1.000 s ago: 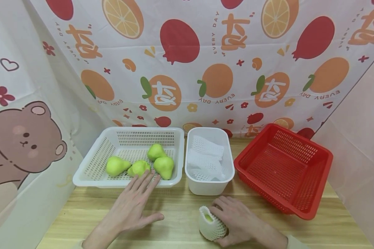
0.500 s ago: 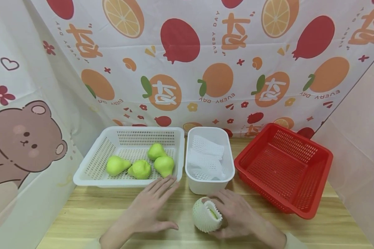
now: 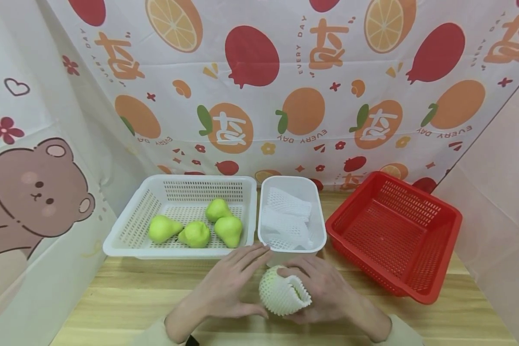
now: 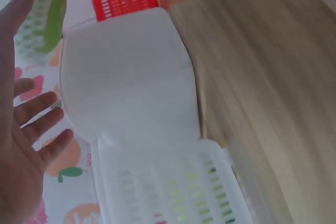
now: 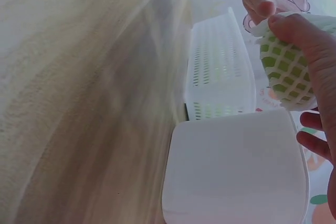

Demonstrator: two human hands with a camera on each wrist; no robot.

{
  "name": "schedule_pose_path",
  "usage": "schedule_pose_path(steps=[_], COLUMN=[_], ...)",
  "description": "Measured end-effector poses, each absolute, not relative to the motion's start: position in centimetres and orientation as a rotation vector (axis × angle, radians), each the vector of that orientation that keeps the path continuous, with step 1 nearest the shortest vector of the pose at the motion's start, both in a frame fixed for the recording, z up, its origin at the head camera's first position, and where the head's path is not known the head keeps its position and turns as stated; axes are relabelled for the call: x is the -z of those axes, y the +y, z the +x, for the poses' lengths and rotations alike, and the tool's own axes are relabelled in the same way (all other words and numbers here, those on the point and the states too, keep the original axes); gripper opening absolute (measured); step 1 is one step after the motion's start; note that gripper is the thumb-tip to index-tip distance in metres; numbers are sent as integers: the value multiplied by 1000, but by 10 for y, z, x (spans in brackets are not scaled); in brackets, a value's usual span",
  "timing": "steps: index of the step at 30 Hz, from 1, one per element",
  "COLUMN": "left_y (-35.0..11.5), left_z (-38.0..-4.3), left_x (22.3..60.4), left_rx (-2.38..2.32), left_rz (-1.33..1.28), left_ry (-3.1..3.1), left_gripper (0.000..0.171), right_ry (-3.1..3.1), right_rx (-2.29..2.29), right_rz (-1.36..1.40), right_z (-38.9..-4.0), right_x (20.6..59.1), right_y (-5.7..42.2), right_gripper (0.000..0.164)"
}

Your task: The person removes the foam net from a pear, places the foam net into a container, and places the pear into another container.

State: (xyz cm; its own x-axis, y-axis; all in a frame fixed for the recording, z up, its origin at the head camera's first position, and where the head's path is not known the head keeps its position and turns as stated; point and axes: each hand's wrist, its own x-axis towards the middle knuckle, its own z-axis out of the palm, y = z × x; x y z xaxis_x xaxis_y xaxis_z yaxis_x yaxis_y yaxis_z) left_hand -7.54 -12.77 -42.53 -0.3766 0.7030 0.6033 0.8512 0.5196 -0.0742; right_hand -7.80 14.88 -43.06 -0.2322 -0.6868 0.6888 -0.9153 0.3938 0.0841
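My right hand (image 3: 324, 290) holds a green pear in a white foam net sleeve (image 3: 280, 292) above the table in the head view. The sleeve's jagged open end points toward the right hand. In the right wrist view, green skin shows through the mesh of the wrapped pear (image 5: 286, 72), and the thumb presses near the sleeve's edge. My left hand (image 3: 229, 283) is just left of the pear, fingers extended and thumb apart. The left wrist view shows the left hand (image 4: 26, 145) with fingers spread; whether it touches the sleeve I cannot tell.
A white basket (image 3: 125, 252) with several green pears stands at the left. Beside it is a white bin (image 3: 320, 230) with foam net sleeves (image 3: 285, 218) inside. A red basket (image 3: 389, 235) stands at the right. A fruit-print cloth (image 3: 259, 120) hangs behind.
My left hand has moved right from the white basket's front edge to beside the pear. The right hand has shifted slightly left and turned the wrapped pear so its opening faces right.
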Motion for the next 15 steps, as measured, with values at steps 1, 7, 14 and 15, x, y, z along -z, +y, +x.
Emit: schedule_pose_path(steps=[1, 7, 14, 15], left_y=[-125, -118, -112, -111], left_z=[-76, -78, -80, -80], left_x=[425, 429, 433, 434], left_rx=[350, 419, 506, 523], left_rz=[-1275, -1331, -1333, -1337], left_ry=[-2169, -2100, -2056, -2053], left_gripper=[127, 118, 113, 112], right_ry=[-1995, -1970, -1860, -1853], right_rx=[-453, -492, -536, -545], right_rz=[1369, 1387, 1427, 1429], right_z=[-78, -81, -87, -87], right_x=[430, 429, 429, 429], right_y=[149, 149, 148, 148], right_gripper=[91, 91, 96, 98])
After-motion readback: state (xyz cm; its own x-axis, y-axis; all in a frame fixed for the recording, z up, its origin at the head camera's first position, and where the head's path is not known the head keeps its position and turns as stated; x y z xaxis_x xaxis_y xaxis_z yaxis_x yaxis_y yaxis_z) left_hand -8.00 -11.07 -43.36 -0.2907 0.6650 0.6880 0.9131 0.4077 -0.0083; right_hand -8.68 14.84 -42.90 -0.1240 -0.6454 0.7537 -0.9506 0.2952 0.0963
